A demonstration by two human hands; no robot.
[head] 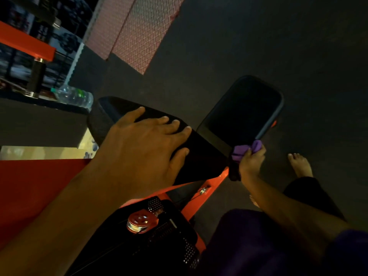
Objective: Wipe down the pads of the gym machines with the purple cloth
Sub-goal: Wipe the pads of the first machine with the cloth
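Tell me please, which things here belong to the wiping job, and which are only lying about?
For the job:
- purple cloth, held in the right hand
- seat pad at the cloth
- back pad, left hand resting flat on it

Lying about:
- plastic water bottle on the floor
- pink mesh panel

A person in a gym, seen from above: both forearms bare, with no watch or rings on the left hand point(143, 140) or right hand point(251, 160); dark purple top point(258, 246), dark trousers point(304, 192), bare feet point(300, 165).
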